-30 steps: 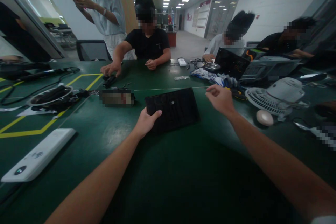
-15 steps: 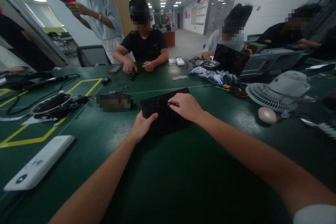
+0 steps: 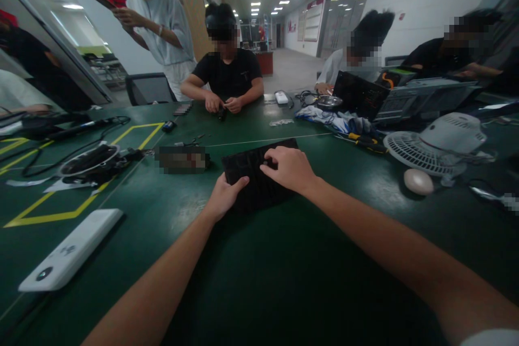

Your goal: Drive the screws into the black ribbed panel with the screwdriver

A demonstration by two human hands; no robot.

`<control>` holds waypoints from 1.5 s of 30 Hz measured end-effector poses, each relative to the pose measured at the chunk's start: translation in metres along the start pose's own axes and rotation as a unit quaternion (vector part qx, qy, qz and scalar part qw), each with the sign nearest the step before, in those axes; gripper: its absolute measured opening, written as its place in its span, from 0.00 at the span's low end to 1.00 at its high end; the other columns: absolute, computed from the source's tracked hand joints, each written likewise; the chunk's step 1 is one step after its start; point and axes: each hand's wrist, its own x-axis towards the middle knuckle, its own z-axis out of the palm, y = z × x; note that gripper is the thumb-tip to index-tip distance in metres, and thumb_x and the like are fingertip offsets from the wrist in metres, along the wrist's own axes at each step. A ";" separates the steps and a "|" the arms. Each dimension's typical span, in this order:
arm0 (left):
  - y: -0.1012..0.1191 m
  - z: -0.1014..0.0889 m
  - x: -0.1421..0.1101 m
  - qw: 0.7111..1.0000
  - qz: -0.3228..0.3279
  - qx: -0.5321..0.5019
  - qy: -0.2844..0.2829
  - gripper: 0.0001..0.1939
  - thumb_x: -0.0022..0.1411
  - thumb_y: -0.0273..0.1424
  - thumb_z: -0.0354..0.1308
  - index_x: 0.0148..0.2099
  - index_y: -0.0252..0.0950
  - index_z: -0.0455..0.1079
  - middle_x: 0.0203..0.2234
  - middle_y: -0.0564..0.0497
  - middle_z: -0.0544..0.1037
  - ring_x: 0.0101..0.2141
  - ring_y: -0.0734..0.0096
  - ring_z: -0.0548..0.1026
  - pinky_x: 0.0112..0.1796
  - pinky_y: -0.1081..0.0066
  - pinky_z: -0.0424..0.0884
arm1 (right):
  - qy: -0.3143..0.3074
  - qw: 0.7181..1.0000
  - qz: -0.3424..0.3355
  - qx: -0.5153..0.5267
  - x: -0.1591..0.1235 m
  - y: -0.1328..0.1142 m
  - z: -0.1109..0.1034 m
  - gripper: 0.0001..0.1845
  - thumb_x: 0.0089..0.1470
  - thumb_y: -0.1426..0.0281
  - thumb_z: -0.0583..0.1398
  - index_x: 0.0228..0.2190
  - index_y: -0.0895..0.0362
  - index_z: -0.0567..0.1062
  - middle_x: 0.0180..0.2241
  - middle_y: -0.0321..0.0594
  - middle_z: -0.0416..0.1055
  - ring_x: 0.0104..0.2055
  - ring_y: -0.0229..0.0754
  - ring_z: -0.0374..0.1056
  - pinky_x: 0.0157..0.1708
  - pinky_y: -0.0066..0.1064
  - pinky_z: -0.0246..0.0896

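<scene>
A flat, dark, rectangular panel (image 3: 257, 189) with raised ribs lies in front of me, slightly tilted, low over the green table. My left hand (image 3: 225, 194) grips its left edge, thumb on top and the other fingers out of sight underneath. Over the panel's upper right part, my right hand (image 3: 291, 168) is bent with thumb and forefinger brought together. A tiny grey piece (image 3: 265, 161) shows at those fingertips, too small to name. The right hand's remaining fingers are curled and partly hidden.
A white power strip (image 3: 73, 248) lies at left, beyond it a coiled dark cable (image 3: 91, 159). At right are a white fan (image 3: 433, 140), a pale rounded object (image 3: 418, 181) and screwdrivers (image 3: 359, 140). A person in black (image 3: 227, 75) sits opposite, handling a small dark object.
The whole view has shifted slightly right. My left hand keeps its hold on the panel, while my right fingers have moved only a little. The person opposite has brought both hands together.
</scene>
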 end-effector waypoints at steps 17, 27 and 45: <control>0.000 0.000 0.001 1.000 0.004 0.002 0.002 0.33 0.49 0.43 0.79 0.54 0.35 0.76 0.49 0.40 0.85 0.50 0.48 0.84 0.55 0.48 0.79 | -0.074 0.997 -0.017 -0.027 -0.006 0.000 -0.012 0.19 0.67 0.65 0.61 0.55 0.51 0.85 0.45 0.42 0.84 0.45 0.48 0.78 0.43 0.38 0.66; -0.005 -0.002 0.004 1.000 0.002 -0.009 -0.003 0.34 0.49 0.43 0.80 0.54 0.36 0.76 0.48 0.41 0.86 0.48 0.50 0.85 0.55 0.49 0.80 | -0.096 0.995 -0.021 -0.030 -0.010 0.002 -0.019 0.26 0.67 0.59 0.63 0.63 0.50 0.80 0.38 0.39 0.85 0.44 0.49 0.79 0.44 0.39 0.68; -0.005 -0.005 0.007 0.999 -0.021 0.009 0.028 0.29 0.48 0.39 0.80 0.51 0.37 0.78 0.47 0.42 0.86 0.48 0.50 0.85 0.54 0.50 0.81 | 0.112 0.925 0.343 -0.120 -0.056 0.189 -0.054 0.21 0.63 0.62 0.59 0.52 0.54 0.83 0.41 0.46 0.82 0.45 0.52 0.75 0.41 0.39 0.62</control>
